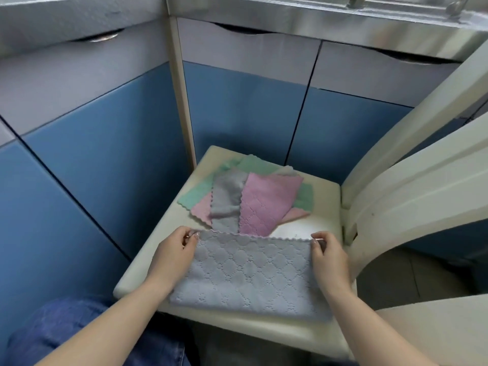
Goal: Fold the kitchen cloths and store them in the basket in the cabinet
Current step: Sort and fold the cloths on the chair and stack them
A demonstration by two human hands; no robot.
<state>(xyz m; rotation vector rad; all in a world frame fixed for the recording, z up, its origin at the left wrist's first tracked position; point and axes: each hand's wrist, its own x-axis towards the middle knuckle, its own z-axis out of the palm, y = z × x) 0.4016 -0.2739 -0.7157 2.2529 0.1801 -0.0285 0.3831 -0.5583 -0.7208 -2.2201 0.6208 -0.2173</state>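
both hands, left hand [176, 250] and right hand [328, 256], pinch grey cloth [248, 273] far corners; fingertips hidden.

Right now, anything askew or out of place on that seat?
Nothing damaged or spilled. The pile of cloths at the back of the chair seat lies fanned and overlapping at mixed angles, unfolded. The grey cloth in front lies square, left hand and right hand pinching its far corners.
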